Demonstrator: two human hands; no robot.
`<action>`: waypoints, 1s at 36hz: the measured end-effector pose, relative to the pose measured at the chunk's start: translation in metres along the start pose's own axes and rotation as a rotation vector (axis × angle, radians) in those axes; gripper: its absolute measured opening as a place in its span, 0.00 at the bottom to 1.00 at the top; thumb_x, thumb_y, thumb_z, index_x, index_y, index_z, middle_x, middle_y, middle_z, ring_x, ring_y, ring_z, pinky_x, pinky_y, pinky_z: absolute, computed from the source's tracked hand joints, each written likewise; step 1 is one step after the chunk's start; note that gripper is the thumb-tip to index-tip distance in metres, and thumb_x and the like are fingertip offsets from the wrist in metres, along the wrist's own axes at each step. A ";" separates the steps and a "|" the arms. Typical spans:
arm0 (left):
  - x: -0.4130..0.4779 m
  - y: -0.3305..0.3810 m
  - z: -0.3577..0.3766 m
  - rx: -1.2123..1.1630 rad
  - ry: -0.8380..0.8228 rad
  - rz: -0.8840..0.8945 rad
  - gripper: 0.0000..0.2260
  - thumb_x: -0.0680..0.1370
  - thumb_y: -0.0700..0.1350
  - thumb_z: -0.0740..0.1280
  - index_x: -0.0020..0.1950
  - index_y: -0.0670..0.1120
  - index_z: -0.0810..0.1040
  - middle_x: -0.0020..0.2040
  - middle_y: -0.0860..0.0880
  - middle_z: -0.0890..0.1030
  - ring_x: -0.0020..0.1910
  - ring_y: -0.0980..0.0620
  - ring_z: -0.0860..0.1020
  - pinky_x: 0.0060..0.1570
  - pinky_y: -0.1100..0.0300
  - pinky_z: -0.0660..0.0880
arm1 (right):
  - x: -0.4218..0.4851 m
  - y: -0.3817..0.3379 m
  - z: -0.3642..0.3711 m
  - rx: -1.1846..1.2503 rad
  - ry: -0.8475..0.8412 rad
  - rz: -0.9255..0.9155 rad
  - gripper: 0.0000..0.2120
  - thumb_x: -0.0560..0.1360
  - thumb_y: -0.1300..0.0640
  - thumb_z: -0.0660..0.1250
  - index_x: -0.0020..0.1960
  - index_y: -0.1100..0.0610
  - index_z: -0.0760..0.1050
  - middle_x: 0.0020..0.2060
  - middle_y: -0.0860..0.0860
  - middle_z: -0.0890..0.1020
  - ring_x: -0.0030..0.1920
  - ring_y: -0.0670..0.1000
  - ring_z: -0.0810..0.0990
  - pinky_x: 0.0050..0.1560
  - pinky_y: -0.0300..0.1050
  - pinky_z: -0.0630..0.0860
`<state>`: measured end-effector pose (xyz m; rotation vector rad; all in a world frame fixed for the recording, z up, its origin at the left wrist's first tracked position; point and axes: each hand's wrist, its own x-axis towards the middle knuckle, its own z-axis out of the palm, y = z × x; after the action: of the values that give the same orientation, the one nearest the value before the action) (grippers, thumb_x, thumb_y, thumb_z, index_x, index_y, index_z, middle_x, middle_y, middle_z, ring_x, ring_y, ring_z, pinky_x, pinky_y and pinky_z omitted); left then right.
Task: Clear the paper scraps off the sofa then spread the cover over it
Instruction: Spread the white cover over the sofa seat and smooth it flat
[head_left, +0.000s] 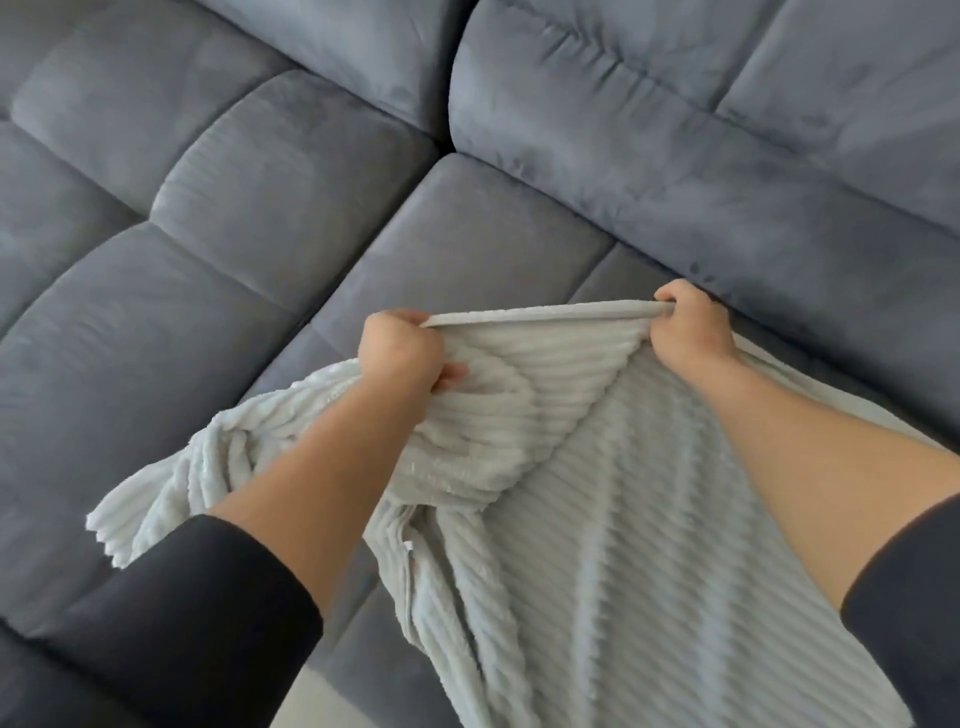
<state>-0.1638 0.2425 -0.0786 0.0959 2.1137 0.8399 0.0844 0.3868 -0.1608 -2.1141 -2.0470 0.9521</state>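
A pale grey ribbed cover (587, 499) hangs in front of me over the seat of a dark grey corner sofa (218, 291). My left hand (402, 351) is shut on the cover's top edge at the left, with bunched folds drooping below it. My right hand (688, 330) grips the same edge further right, so the hem is stretched taut between the two fists. The cover's lower part falls toward the bottom of the view. No paper scraps show on the visible cushions.
The sofa's back cushions (701, 130) run along the top and right. Tufted seat cushions (104, 171) spread to the left. A strip of light floor (311, 701) shows at the bottom between sofa and cover.
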 end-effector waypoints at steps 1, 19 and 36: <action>-0.001 0.006 0.002 -0.070 0.023 0.027 0.11 0.80 0.36 0.60 0.52 0.49 0.79 0.43 0.46 0.83 0.29 0.46 0.84 0.22 0.64 0.72 | 0.000 0.000 0.000 0.010 0.005 0.002 0.16 0.75 0.63 0.59 0.59 0.53 0.77 0.57 0.58 0.81 0.62 0.62 0.74 0.53 0.46 0.69; 0.097 0.070 0.037 0.465 0.229 0.743 0.13 0.79 0.42 0.61 0.60 0.46 0.81 0.58 0.48 0.74 0.56 0.47 0.76 0.56 0.59 0.71 | 0.027 0.008 0.005 0.062 0.254 -0.041 0.08 0.80 0.60 0.59 0.50 0.61 0.77 0.51 0.61 0.80 0.54 0.63 0.75 0.46 0.47 0.65; 0.202 0.082 0.087 0.826 0.103 0.775 0.12 0.81 0.46 0.63 0.62 0.43 0.75 0.64 0.39 0.70 0.52 0.39 0.73 0.48 0.52 0.69 | 0.035 0.017 0.042 -0.036 0.445 -0.064 0.07 0.80 0.57 0.59 0.57 0.50 0.72 0.55 0.51 0.72 0.45 0.59 0.75 0.41 0.50 0.68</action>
<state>-0.2483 0.4225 -0.2041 1.3873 2.4025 0.3065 0.0783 0.4012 -0.2153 -2.0300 -1.8971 0.3882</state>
